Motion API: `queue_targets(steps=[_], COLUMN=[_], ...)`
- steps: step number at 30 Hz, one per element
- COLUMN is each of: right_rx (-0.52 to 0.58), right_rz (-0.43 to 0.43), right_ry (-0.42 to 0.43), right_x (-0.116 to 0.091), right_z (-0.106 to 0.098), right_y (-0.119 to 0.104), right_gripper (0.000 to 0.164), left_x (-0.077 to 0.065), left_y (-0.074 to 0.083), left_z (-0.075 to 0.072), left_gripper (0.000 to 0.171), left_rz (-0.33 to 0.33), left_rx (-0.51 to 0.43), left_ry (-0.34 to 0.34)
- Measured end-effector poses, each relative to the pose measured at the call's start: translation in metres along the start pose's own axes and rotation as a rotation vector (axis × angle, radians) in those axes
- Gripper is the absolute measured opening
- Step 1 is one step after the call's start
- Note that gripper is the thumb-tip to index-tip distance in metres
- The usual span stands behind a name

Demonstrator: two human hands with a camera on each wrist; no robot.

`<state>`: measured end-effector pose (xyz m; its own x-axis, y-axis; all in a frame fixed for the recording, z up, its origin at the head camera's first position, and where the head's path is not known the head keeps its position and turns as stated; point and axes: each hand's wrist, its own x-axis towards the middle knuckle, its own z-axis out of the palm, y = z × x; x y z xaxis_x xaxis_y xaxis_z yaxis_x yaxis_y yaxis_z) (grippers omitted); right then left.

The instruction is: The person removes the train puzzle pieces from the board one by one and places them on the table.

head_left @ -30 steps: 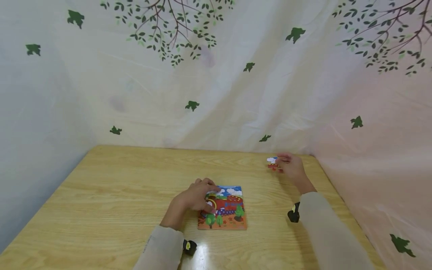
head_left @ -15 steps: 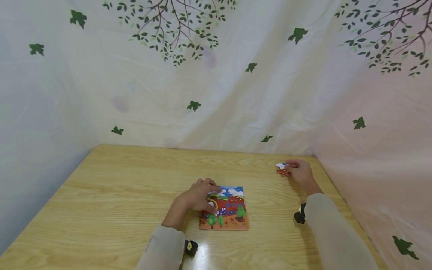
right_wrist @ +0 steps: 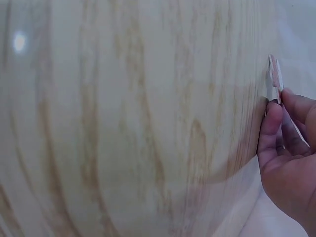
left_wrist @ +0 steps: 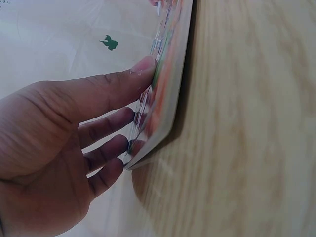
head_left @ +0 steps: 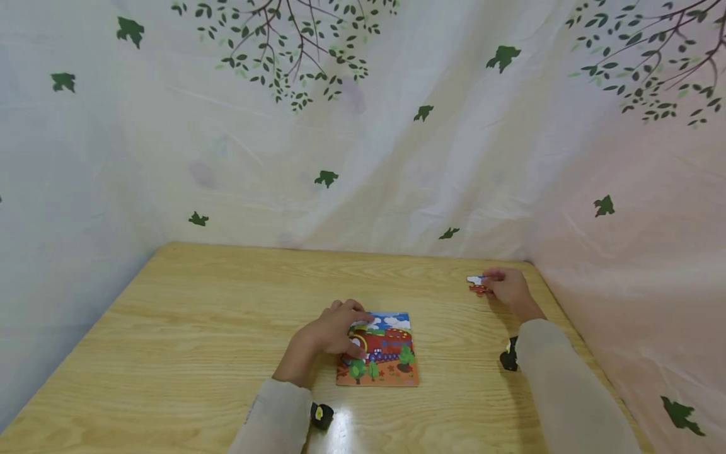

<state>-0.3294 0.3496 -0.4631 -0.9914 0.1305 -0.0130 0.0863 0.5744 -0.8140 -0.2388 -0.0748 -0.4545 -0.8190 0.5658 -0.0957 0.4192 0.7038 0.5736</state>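
Note:
A square jigsaw puzzle (head_left: pixel 391 369) with a red train, green trees and a cloudy sky lies flat on the wooden table in the head view. Across its left part rests my left hand (head_left: pixel 328 331), thumb and fingers spread over the picture. In the left wrist view, the left thumb and fingertips (left_wrist: pixel 146 66) touch the puzzle's top face. Toward the far right corner of the table, my right hand (head_left: pixel 510 291) pinches a red, white and blue puzzle piece (head_left: pixel 476 287) between thumb and fingers. The right wrist view shows that piece (right_wrist: pixel 275 74) edge-on, close over the tabletop.
The wooden table (head_left: pixel 170 328) runs back to a pale curtain (head_left: pixel 255 176) printed with leaves and branches. The curtain also hangs along the left and right sides. A black wrist-worn item (head_left: pixel 321 416) sits at the left cuff, another (head_left: pixel 509 354) at the right.
My right hand has moved to the right and slightly nearer with the puzzle piece, slowing in the last half second. The left hand stays in place on the puzzle.

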Motion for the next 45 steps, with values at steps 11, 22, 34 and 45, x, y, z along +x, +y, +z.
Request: queue_targets(steps=[11, 22, 34, 45], right_rx=[-0.011, -0.068, -0.111, -0.169], right_rz=[-0.005, -0.101, -0.411, -0.511], right_ry=[-0.003, 0.002, -0.126, -0.228], right_x=[-0.001, -0.004, -0.016, -0.038], right_z=[-0.001, 0.008, 0.045, 0.070], right_y=[0.000, -0.029, -0.080, -0.102], right_gripper=[0.029, 0.034, 0.022, 0.021], left_x=[0.000, -0.001, -0.002, -0.002], left_y=[0.000, 0.000, 0.002, 0.002], left_z=[0.000, 0.000, -0.002, -0.002], left_gripper=[0.064, 0.063, 0.063, 0.062], left_rz=[0.005, 0.004, 0.006, 0.010], left_rx=[0.010, 0.005, 0.005, -0.008], left_ry=[0.001, -0.004, -0.002, -0.001])
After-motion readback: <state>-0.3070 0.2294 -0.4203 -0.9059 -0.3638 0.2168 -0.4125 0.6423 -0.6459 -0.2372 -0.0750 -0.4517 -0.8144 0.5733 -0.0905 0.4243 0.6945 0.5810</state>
